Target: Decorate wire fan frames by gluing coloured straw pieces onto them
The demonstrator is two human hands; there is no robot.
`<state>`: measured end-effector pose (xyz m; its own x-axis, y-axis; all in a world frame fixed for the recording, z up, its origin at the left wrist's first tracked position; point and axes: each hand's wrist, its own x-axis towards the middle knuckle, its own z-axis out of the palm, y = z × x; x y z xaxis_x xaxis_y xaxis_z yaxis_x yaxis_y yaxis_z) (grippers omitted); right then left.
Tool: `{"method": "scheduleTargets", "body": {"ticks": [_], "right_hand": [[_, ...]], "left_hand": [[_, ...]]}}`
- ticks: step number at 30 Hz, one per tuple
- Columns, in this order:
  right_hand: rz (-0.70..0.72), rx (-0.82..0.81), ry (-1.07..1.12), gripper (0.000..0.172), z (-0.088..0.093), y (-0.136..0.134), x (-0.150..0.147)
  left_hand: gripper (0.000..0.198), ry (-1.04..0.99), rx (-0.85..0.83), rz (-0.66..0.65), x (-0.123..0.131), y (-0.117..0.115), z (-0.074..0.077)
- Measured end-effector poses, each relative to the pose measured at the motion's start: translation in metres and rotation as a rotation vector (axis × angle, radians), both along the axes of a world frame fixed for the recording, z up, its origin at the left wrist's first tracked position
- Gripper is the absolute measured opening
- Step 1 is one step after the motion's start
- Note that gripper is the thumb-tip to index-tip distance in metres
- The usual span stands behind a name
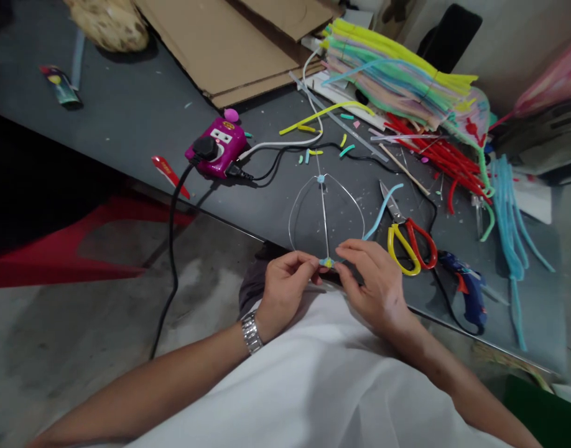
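A thin wire frame (324,218) stands upright at the table's near edge, with a straight middle stem and a curved loop on each side. A light-blue wrap binds its far joint. At its near end sits a small blue and yellow fuzzy piece (329,262). My left hand (285,283), with a metal watch at the wrist, pinches the left side of that end. On the right side my right hand (372,274) has its thumb against the same end, fingers curled above it; its exact contact is partly hidden. Beside my right hand lies a light-blue pipe cleaner (383,211).
Scissors (404,239) and a blue glue gun (469,286) lie at right. Behind are bundled pipe cleaners (397,74), red stems (435,162) and cardboard (229,50). A purple power adapter (222,149) trails cords over the table. A red cutter (171,176) lies near the edge.
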<state>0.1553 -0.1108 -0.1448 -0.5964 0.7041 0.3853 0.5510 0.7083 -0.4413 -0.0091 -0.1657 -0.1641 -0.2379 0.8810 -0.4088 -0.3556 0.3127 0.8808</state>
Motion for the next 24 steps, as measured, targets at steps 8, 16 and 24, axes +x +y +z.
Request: {"method": "scheduleTargets", "body": {"ticks": [8, 16, 24], "right_hand": [[0.0, 0.215, -0.138, 0.01, 0.008, -0.001, 0.007], [-0.139, 0.263, -0.252, 0.018, -0.004, -0.021, 0.006], [-0.102, 0.286, -0.144, 0.016, -0.004, -0.019, 0.003]], "left_hand": [[0.015, -0.072, -0.037, 0.018, 0.0, -0.002, -0.005], [0.021, -0.295, -0.158, 0.067, 0.007, 0.004, 0.009], [0.019, -0.295, -0.124, 0.013, 0.009, 0.002, 0.005]]}}
